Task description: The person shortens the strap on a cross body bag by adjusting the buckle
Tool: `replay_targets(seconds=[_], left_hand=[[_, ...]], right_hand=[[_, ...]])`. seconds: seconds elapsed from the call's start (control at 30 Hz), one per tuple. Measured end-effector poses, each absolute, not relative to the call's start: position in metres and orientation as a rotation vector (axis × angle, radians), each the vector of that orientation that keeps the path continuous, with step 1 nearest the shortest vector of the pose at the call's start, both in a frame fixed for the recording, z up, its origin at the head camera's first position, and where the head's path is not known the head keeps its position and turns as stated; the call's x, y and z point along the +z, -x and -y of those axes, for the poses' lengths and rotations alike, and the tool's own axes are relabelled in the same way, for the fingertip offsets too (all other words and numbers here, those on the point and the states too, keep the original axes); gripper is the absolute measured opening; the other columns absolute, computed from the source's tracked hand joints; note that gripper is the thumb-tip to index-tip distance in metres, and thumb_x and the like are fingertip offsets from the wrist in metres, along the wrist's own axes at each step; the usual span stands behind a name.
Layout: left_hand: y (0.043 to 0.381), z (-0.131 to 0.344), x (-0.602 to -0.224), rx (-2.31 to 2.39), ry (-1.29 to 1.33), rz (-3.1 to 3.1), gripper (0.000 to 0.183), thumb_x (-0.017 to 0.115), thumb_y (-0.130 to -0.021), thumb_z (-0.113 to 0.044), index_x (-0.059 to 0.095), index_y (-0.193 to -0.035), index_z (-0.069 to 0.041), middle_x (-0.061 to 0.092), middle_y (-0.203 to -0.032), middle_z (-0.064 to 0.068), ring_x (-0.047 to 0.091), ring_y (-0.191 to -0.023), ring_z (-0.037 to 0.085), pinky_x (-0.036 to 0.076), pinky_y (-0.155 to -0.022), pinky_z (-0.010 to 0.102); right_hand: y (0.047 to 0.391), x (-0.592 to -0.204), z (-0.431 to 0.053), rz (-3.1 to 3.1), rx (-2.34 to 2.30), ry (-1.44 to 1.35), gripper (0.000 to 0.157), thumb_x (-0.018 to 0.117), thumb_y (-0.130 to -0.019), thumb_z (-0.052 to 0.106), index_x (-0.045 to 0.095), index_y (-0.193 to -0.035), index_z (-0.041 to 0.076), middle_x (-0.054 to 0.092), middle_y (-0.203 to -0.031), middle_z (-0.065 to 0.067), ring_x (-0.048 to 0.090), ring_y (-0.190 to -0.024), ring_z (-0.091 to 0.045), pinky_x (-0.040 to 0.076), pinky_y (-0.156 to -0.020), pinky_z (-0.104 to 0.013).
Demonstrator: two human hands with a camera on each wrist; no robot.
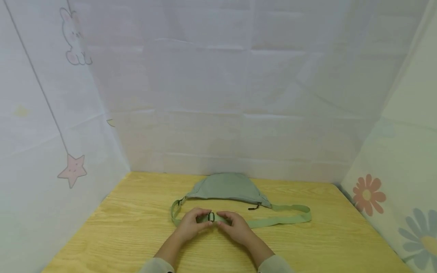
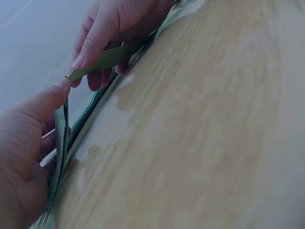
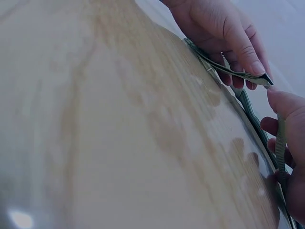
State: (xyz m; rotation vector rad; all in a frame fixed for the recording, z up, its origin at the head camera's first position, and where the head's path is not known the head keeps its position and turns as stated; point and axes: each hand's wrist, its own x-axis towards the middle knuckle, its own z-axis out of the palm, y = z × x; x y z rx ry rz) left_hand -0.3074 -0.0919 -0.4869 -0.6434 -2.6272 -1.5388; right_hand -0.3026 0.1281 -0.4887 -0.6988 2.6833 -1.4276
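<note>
A grey-green waist bag [image 1: 227,185] lies near the back of the wooden table. Its light green strap [image 1: 278,221] loops forward toward me. At the front of that loop, both hands pinch the webbing on either side of a small dark slider buckle [image 1: 211,217]. My left hand [image 1: 192,224] grips just left of the buckle, and my right hand [image 1: 236,226] just right of it. In the left wrist view, the thumb tips almost meet and the strap [image 2: 107,58] bends up between them. The right wrist view shows the strap [image 3: 229,70] running under the left thumb.
The table [image 1: 327,235] has a pale cloth wall [image 1: 232,94] behind it and patterned cloth on both sides. A dark zipper pull [image 1: 253,207] hangs from the bag's front edge. Another strap fitting [image 1: 179,203] sits at the bag's left end.
</note>
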Motion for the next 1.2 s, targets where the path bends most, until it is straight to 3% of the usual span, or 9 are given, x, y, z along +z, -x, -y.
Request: replay_targets(seconds=[0.2,0.47,0.8,1.03,1.2], left_hand=[[0.3053,0.0919,-0.4875,-1.623,0.613,2.576,0.042,0.075,-0.087,-0.03,0.066,-0.121,-0.006,0.066,-0.119,0.009,0.059,-0.115,0.029,0.047,-0.097,0.032],[0.3046,0.0913,-0.4872,-1.711,0.604,2.544,0.038,0.076,-0.086,-0.025,0.068,-0.118,-0.005,0.067,-0.115,0.009,0.059,-0.108,0.018,0.045,-0.09,0.02],[0.303,0.0898,-0.4857,-1.807,0.638,2.517,0.036,0.075,-0.087,-0.019,0.067,-0.117,-0.002,0.066,-0.117,0.013,0.058,-0.11,0.023,0.045,-0.09,0.022],[0.3041,0.09,-0.4868,-1.745,0.686,2.557,0.035,0.076,-0.086,-0.025,0.07,-0.114,-0.006,0.068,-0.115,0.011,0.058,-0.106,0.015,0.045,-0.089,0.021],[0.3056,0.0901,-0.4888,-1.803,0.715,2.528,0.038,0.075,-0.087,-0.02,0.066,-0.12,-0.002,0.068,-0.118,0.015,0.059,-0.109,0.019,0.046,-0.091,0.023]], right_hand=[[0.3033,-0.4885,-0.1281,-2.657,-1.496,0.634,0.045,0.065,-0.094,0.037,0.063,-0.128,0.007,0.061,-0.131,-0.014,0.051,-0.127,-0.04,0.042,-0.104,-0.057],[0.3022,-0.4873,-0.126,-2.645,-1.572,0.592,0.041,0.072,-0.09,0.033,0.068,-0.121,0.006,0.064,-0.125,-0.016,0.055,-0.122,-0.041,0.044,-0.101,-0.057],[0.3023,-0.4872,-0.123,-2.637,-1.567,0.629,0.041,0.07,-0.09,0.034,0.069,-0.119,0.004,0.065,-0.121,-0.015,0.057,-0.117,-0.038,0.047,-0.098,-0.054],[0.3008,-0.4844,-0.1201,-2.607,-1.57,0.645,0.04,0.073,-0.088,0.031,0.07,-0.117,0.003,0.066,-0.117,-0.013,0.059,-0.111,-0.031,0.05,-0.095,-0.046],[0.3012,-0.485,-0.1192,-2.595,-1.566,0.624,0.044,0.075,-0.086,0.03,0.068,-0.12,0.003,0.066,-0.118,-0.013,0.059,-0.113,-0.032,0.049,-0.096,-0.049]])
